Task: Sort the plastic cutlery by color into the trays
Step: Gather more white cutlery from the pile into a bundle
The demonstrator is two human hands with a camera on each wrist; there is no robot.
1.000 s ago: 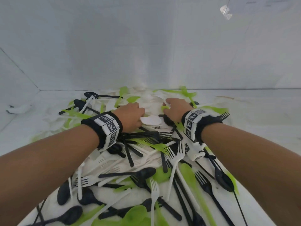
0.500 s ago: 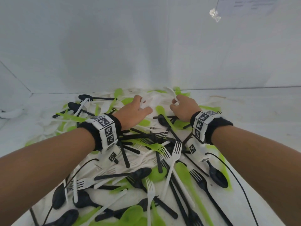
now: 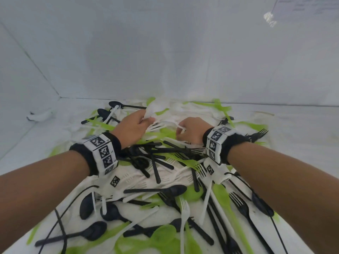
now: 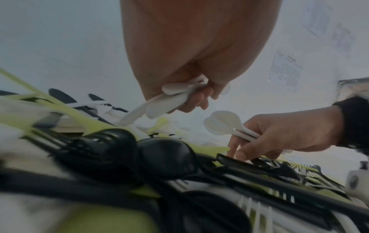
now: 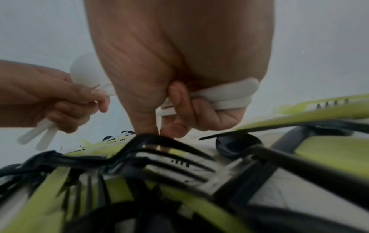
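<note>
A heap of black, green and white plastic cutlery [image 3: 165, 180] covers the white surface. My left hand [image 3: 146, 120] hovers over the far part of the heap and grips a few white spoons [image 4: 165, 102], bowls pointing away [image 5: 83, 71]. Close to its right, my right hand [image 3: 180, 132] holds two white spoons [image 4: 223, 124] in curled fingers, their handles running through the palm [image 5: 229, 94]. Its index finger and thumb reach down to the heap beside a black fork [image 5: 169, 157]. Green forks [image 3: 190, 162] and black spoons [image 3: 174, 190] lie tangled nearer to me.
White walls [image 3: 165, 61] close in the back and the left. A small white object [image 3: 39, 116] lies at the far left by the wall. Black cables [image 3: 55, 226] run from both wrist cameras across the cutlery. A sheet of paper [image 4: 285, 71] hangs on the wall.
Both hands have moved farther back over the heap. The left hand, fingers spread half a second ago, now grips white spoons. The right hand keeps hold of white spoons.
</note>
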